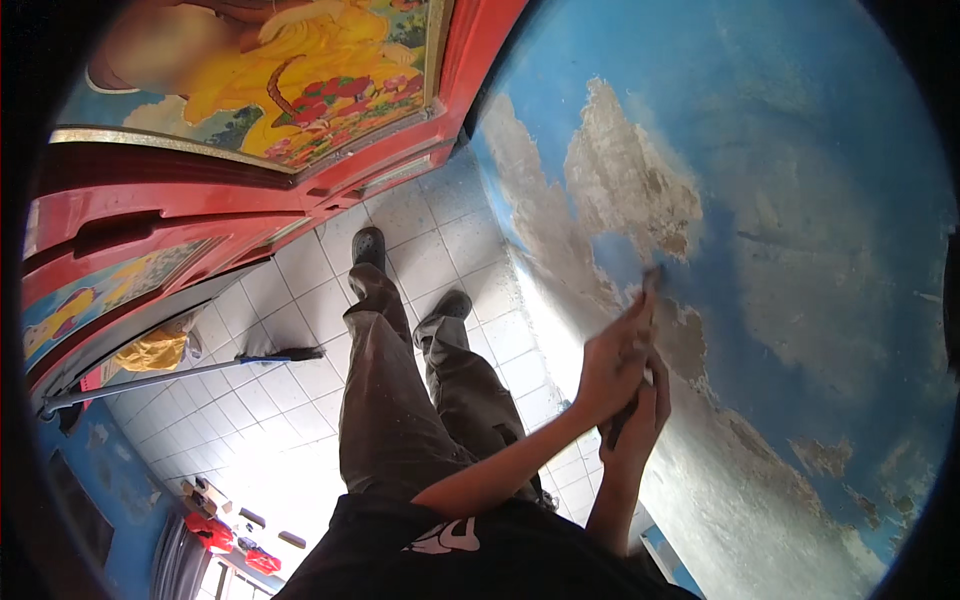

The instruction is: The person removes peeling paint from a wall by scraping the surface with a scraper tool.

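Note:
Both hands are close together in front of the blue painted wall [750, 277]. My left hand [615, 364] reaches in from the left, its fingers around the front of a slim hand tool [654, 276], whose dark tip is at or near the wall. Behind and below it, my right hand [637, 420] is closed around a dark part that looks like the handle. Blur and the fingers hide the tool's exact kind. Beside the tip, a bare plaster patch [630, 172] with ragged paint edges shows, and more flaked plaster [686, 337] lies just below.
A red cabinet [330, 176] with picture panels stands at the upper left. On the tiled floor [416, 225] are my feet in dark clogs [368, 249]. A long-handled broom [172, 373] leans at the left, near a yellow bag [154, 351]. Red items [210, 532] lie farther back.

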The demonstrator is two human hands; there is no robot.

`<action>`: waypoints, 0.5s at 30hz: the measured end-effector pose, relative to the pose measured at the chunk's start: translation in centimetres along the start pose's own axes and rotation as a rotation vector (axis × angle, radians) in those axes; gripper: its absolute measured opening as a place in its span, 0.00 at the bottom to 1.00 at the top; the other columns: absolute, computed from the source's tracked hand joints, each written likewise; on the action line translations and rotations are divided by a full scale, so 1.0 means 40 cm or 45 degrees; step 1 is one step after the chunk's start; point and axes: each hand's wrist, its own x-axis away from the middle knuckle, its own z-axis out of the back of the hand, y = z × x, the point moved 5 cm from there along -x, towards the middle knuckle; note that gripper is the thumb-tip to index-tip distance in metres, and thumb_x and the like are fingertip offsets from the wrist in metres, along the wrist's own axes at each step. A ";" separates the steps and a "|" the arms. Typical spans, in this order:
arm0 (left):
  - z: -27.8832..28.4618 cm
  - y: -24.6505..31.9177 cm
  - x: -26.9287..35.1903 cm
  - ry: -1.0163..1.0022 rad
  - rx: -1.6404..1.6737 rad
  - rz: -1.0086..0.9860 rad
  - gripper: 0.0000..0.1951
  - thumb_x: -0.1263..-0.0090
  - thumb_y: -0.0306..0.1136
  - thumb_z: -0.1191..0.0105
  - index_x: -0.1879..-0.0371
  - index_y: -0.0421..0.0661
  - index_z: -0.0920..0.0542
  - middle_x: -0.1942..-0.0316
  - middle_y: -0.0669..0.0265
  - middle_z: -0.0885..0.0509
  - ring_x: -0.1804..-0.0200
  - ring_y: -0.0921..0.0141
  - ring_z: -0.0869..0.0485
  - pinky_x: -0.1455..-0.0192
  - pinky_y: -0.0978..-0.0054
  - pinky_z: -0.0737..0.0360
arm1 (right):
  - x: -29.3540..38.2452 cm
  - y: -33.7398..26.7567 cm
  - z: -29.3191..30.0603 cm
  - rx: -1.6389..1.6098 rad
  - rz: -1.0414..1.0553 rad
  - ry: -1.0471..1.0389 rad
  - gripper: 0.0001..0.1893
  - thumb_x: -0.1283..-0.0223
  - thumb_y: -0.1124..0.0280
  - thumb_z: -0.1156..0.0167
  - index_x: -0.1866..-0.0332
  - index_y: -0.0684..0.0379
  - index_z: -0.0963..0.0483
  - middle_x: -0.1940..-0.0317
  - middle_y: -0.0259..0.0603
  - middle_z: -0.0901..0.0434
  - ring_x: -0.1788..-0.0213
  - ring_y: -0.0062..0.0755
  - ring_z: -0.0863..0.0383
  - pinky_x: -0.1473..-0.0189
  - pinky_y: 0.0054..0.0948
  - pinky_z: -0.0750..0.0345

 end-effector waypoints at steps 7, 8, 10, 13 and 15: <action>0.020 -0.051 -0.031 0.021 0.101 0.121 0.24 0.41 0.21 0.58 0.42 0.47 0.34 0.59 0.55 0.20 0.61 0.65 0.18 0.61 0.75 0.24 | -0.023 0.036 -0.029 0.065 -0.214 -0.181 0.18 0.40 0.71 0.61 0.46 0.64 0.35 0.68 0.39 0.23 0.75 0.17 0.23 0.80 0.15 0.28; -0.007 -0.033 -0.004 -0.044 0.109 0.169 0.26 0.43 0.19 0.58 0.42 0.47 0.34 0.49 0.53 0.25 0.51 0.63 0.23 0.52 0.74 0.27 | 0.001 0.012 -0.009 0.030 -0.071 -0.146 0.18 0.40 0.72 0.61 0.46 0.64 0.35 0.54 0.46 0.26 0.60 0.22 0.22 0.66 0.21 0.23; -0.006 -0.030 -0.007 0.017 0.021 0.020 0.25 0.42 0.22 0.58 0.41 0.47 0.35 0.52 0.53 0.24 0.53 0.64 0.21 0.54 0.74 0.26 | -0.022 0.031 0.001 -0.041 -0.102 -0.238 0.18 0.40 0.73 0.62 0.46 0.65 0.35 0.55 0.46 0.27 0.57 0.22 0.24 0.64 0.22 0.24; 0.027 -0.071 -0.082 -0.054 0.102 0.364 0.23 0.39 0.24 0.58 0.42 0.45 0.34 0.56 0.53 0.22 0.56 0.70 0.21 0.58 0.76 0.26 | -0.109 0.065 -0.064 0.148 -0.148 -0.350 0.17 0.40 0.73 0.61 0.47 0.65 0.34 0.70 0.39 0.23 0.75 0.16 0.24 0.79 0.15 0.30; 0.034 -0.091 -0.097 -0.063 0.140 0.393 0.21 0.38 0.25 0.57 0.43 0.42 0.33 0.59 0.53 0.21 0.56 0.75 0.22 0.61 0.78 0.26 | -0.090 0.066 -0.065 0.169 -0.077 -0.393 0.17 0.41 0.74 0.60 0.49 0.66 0.33 0.75 0.36 0.23 0.83 0.15 0.29 0.84 0.14 0.35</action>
